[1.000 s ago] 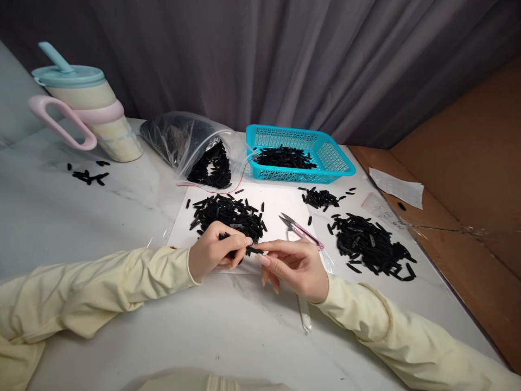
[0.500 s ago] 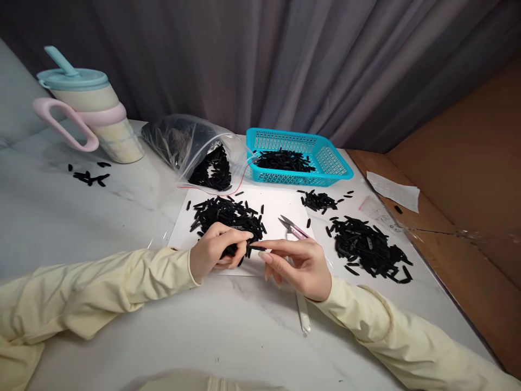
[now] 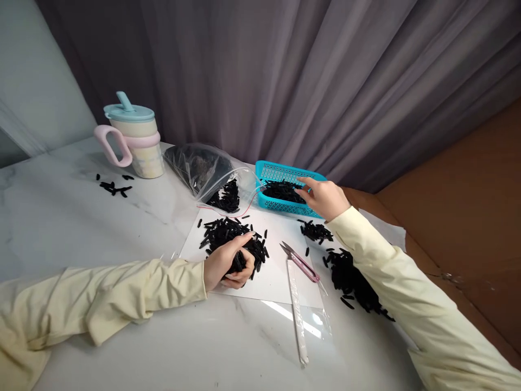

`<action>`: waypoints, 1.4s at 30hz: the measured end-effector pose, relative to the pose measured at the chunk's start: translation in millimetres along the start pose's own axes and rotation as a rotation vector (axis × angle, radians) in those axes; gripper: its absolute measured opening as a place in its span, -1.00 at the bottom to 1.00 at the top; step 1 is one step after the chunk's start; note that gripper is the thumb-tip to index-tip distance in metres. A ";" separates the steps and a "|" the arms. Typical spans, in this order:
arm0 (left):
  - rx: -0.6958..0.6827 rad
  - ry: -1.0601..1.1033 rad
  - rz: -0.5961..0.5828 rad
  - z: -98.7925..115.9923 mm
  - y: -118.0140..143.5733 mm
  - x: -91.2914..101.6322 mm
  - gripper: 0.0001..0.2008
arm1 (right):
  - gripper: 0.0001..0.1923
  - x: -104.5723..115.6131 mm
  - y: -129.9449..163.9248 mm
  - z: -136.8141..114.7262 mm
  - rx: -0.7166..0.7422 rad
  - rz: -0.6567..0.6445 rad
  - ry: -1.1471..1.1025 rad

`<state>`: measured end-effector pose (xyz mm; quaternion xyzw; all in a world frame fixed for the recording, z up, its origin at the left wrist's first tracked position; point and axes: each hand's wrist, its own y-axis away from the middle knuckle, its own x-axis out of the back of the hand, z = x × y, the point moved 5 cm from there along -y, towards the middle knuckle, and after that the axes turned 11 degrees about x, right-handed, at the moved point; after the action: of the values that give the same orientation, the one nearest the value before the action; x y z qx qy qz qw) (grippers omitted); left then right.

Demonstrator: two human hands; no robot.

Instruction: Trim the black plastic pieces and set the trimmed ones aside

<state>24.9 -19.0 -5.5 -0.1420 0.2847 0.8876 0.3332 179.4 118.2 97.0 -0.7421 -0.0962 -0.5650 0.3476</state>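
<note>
Right now your right hand [image 3: 324, 197] is stretched far forward over the turquoise basket [image 3: 272, 171], arm nearly straight, the pale yellow sleeve [image 3: 391, 271] running diagonally across the table. Its fingers point left and down into the basket, over the black pieces lying there [image 3: 280, 191]; whether the fingertips pinch one of them cannot be told from this angle.

Your left hand [image 3: 229, 262] rests on the white sheet [image 3: 280, 277] with the forearm lying flat along the marble table [image 3: 61, 228]. It is curled loosely, the fingers cupped around a clump of small black pieces at the near edge of the middle pile [image 3: 232, 234], the thumb stretched over the top.

Pink-handled snips [image 3: 299, 259] lie on the sheet just right of that pile, apart from both hands. A second dark pile [image 3: 350, 277] lies partly under your right forearm. Behind the sheet, an open clear bag [image 3: 211, 174] spills more black pieces, just beside the basket. A pastel mug with a pink handle [image 3: 134, 138] stands well apart at the far left.
</note>
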 end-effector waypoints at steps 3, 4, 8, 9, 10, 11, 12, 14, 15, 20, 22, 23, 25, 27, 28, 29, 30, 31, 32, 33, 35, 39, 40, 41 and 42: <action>0.035 0.018 -0.051 0.4 -1.7 -0.1 -0.31 | -0.84 -1.3 15.5 -59.7 0.181 -0.172 -0.298; 0.050 0.029 -0.062 -0.1 -2.3 0.0 -0.30 | -0.83 -3.4 25.0 -82.3 0.261 -0.244 -0.464; 0.130 0.141 -0.043 -4.3 -5.8 3.2 -0.32 | -0.84 -13.4 57.5 -129.8 0.323 -0.215 -0.694; 0.145 0.164 -0.045 -5.2 -6.7 3.4 -0.33 | -0.85 -18.9 62.8 -132.0 0.303 -0.198 -0.717; 0.153 0.174 -0.059 -5.5 -7.5 2.9 -0.33 | -0.86 -24.4 66.9 -131.7 0.274 -0.177 -0.747; 0.161 0.166 -0.086 -5.8 -8.1 1.7 -0.34 | -0.88 -29.8 70.2 -129.9 0.242 -0.167 -0.786; 0.165 0.144 -0.114 -5.8 -8.3 0.3 -0.34 | -0.88 -34.5 72.7 -127.3 0.207 -0.159 -0.829; 0.151 0.080 -0.145 -5.1 -7.7 -1.6 -0.35 | -0.85 -40.9 77.0 -122.8 0.136 -0.155 -0.920; 0.136 0.047 -0.144 -4.5 -7.0 -2.0 -0.37 | -0.83 -42.5 79.1 -121.5 0.101 -0.152 -0.967; 0.056 -0.056 -0.099 -1.2 -1.7 -2.6 -0.44 | -0.74 -48.8 96.2 -116.4 -0.215 -0.136 -1.308; 0.057 -0.082 -0.097 -1.0 -0.8 -3.0 -0.42 | -0.72 -53.6 106.9 -112.7 -0.366 -0.125 -1.430; 0.064 -0.092 -0.096 -1.0 -0.8 -2.9 -0.40 | -0.71 -55.7 112.1 -110.6 -0.422 -0.111 -1.479; 0.079 -0.096 -0.093 -1.0 -1.4 -2.2 -0.37 | -0.71 -58.9 121.8 -106.7 -0.497 -0.086 -1.569; 0.093 -0.090 -0.096 -1.2 -2.3 -1.2 -0.38 | -0.71 -60.5 129.1 -103.9 -0.531 -0.074 -1.644; 0.101 -0.092 -0.102 -1.5 -2.8 -0.8 -0.40 | -0.72 -60.7 131.6 -103.3 -0.533 -0.080 -1.671; 0.106 -0.096 -0.106 -1.9 -3.2 -0.3 -0.42 | -0.73 -60.5 133.4 -103.1 -0.529 -0.088 -1.692; 0.108 -0.103 -0.110 -2.2 -3.6 0.4 -0.44 | -0.74 -60.1 134.5 -103.1 -0.523 -0.096 -1.705; 0.107 -0.108 -0.114 -2.5 -3.9 1.1 -0.46 | -0.75 -59.6 135.1 -103.3 -0.517 -0.101 -1.713; 0.109 -0.113 -0.118 -2.9 -4.2 1.7 -0.47 | -0.76 -59.0 135.3 -103.5 -0.511 -0.102 -1.717; 0.115 -0.116 -0.121 -3.4 -4.4 2.3 -0.48 | -0.77 -58.5 135.3 -104.0 -0.507 -0.101 -1.720; 0.133 -0.122 -0.126 -4.5 -4.7 3.0 -0.48 | -0.78 -57.8 135.4 -105.5 -0.499 -0.095 -1.721; 0.155 -0.109 -0.133 -4.9 -4.5 1.9 -0.49 | -0.80 -58.4 138.0 -109.0 -0.496 -0.086 -1.719; 0.156 -0.103 -0.133 -4.7 -4.4 1.3 -0.49 | -0.80 -58.9 138.9 -109.5 -0.500 -0.087 -1.717; 0.157 -0.099 -0.133 -4.6 -4.4 0.8 -0.49 | -0.80 -59.5 139.8 -109.8 -0.504 -0.092 -1.715; 0.157 -0.093 -0.135 -4.4 -4.6 0.3 -0.49 | -0.80 -60.1 140.3 -110.1 -0.506 -0.097 -1.716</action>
<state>28.0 -18.7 -11.0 -0.0927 0.3274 0.8437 0.4152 149.0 -39.4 -1.4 -0.9588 -0.2267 0.1661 -0.0423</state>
